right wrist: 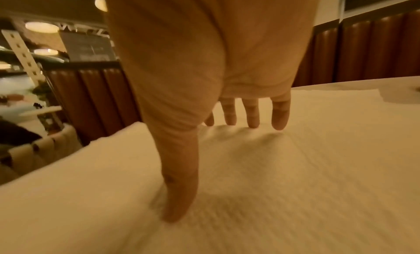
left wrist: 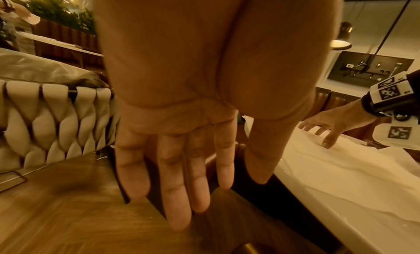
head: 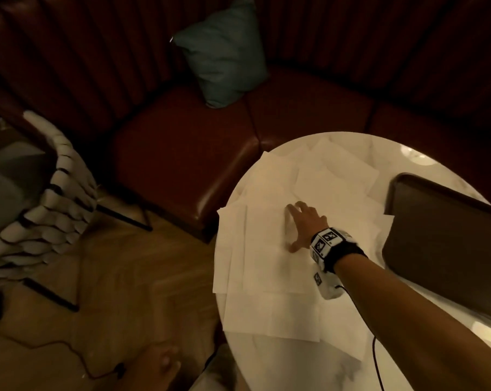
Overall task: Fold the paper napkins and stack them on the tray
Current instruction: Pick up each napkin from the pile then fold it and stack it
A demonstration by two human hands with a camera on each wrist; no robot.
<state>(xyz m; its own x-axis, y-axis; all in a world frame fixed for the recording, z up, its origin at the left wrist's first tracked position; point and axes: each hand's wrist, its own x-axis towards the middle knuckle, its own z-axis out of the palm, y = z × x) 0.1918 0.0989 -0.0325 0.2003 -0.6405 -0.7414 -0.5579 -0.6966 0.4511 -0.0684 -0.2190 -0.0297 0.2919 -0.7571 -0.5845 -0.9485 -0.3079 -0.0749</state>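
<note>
Several white paper napkins [head: 267,249] lie unfolded and overlapping over the left part of the round white table [head: 295,362]. My right hand [head: 300,224] rests on them with fingers spread and straight; in the right wrist view the fingertips [right wrist: 253,123] and thumb press the napkin [right wrist: 295,168]. A dark brown tray [head: 441,244] sits at the table's right side, with nothing visible on it. My left hand [head: 162,362] hangs below the table's left edge, its fingers [left wrist: 177,195] straight and holding nothing. From the left wrist view the right hand [left wrist: 329,130] shows on the napkins [left wrist: 341,177].
A dark red leather bench [head: 188,153] curves behind the table, with a teal cushion [head: 224,52] on it. A woven white chair [head: 50,204] stands at the left on the wooden floor [head: 112,306]. A black cable [head: 55,345] trails over the floor.
</note>
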